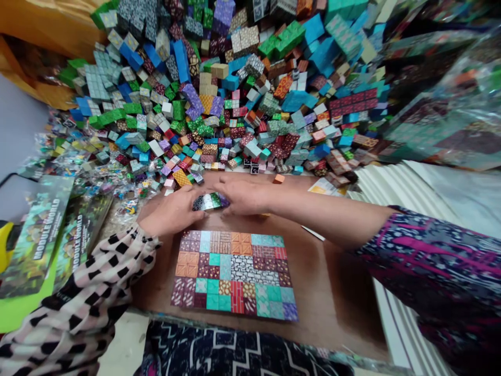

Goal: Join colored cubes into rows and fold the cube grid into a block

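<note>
A short row of small printed cube blocks in grey, white, green and purple lies on the brown table, between my two hands. At its left end my left hand is closed, thumb low and fingers curled over the far side. My right hand closes on the right end, fingers bent around the purple part. Nearer to me lies a flat rectangular mosaic of patterned blocks, with teal, brown, orange crate and stone-patterned squares. Neither hand touches it.
A large heap of loose blocks spreads across the back. Printed leaflets and small plastic packets lie at left. White sheets are stacked at right beside clear plastic bags. One orange block sits beyond my right hand.
</note>
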{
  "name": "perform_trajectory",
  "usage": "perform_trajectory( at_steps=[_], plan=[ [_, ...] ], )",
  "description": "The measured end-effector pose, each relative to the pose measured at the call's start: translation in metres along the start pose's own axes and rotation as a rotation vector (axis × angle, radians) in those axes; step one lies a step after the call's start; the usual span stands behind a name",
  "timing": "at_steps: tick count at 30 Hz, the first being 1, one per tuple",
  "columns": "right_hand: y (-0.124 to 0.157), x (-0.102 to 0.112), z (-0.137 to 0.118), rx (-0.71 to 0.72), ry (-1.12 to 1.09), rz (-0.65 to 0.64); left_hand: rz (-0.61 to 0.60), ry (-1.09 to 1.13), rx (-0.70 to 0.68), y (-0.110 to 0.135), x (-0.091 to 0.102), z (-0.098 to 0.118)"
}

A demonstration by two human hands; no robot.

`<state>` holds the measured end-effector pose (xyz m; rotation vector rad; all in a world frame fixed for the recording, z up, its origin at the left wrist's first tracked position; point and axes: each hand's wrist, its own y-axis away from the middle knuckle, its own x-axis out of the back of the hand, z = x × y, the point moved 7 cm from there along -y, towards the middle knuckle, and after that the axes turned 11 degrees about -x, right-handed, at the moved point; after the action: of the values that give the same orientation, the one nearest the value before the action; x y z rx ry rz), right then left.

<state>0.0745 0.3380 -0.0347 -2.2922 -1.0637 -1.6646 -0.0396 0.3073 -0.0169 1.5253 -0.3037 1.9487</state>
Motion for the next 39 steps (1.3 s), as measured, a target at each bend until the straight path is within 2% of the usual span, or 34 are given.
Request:
perform_trajectory(
  at_steps=[2, 4, 7, 12, 17, 22, 28, 32, 39],
  plan=[
    [0.009, 0.014, -0.001, 0.078, 0.027, -0.014, -0.031, -0.019, 0.030, 0.002, 0.000, -0.001],
    [0.020, 0.019, 0.009, 0.019, 0.087, -0.093, -0.041, -0.042, 0.041, 0.003, -0.001, -0.002],
    [0.037, 0.011, 0.027, -0.103, 0.163, -0.196, -0.033, -0.050, 0.022, 0.002, -0.003, -0.004],
    [0.047, -0.002, 0.047, -0.196, 0.183, -0.105, -0.008, 0.042, -0.091, -0.003, -0.008, 0.001],
    [0.036, 0.005, 0.062, -0.332, 0.125, -0.101, -0.058, 0.126, -0.130, -0.005, -0.011, 0.006],
    [0.008, 0.012, 0.045, -0.270, 0.097, -0.068, -0.051, 0.185, -0.182, -0.006, -0.013, 0.009],
    [-0.021, 0.006, 0.014, -0.142, 0.050, -0.069, 0.059, 0.269, -0.075, -0.003, -0.014, -0.003],
    [-0.028, -0.001, 0.004, -0.085, -0.032, -0.051, 0.071, 0.261, -0.079, -0.003, -0.015, -0.005],
    [-0.031, -0.006, 0.003, -0.082, -0.087, -0.066, 0.134, 0.275, -0.092, -0.002, -0.019, -0.011]
  ],
)
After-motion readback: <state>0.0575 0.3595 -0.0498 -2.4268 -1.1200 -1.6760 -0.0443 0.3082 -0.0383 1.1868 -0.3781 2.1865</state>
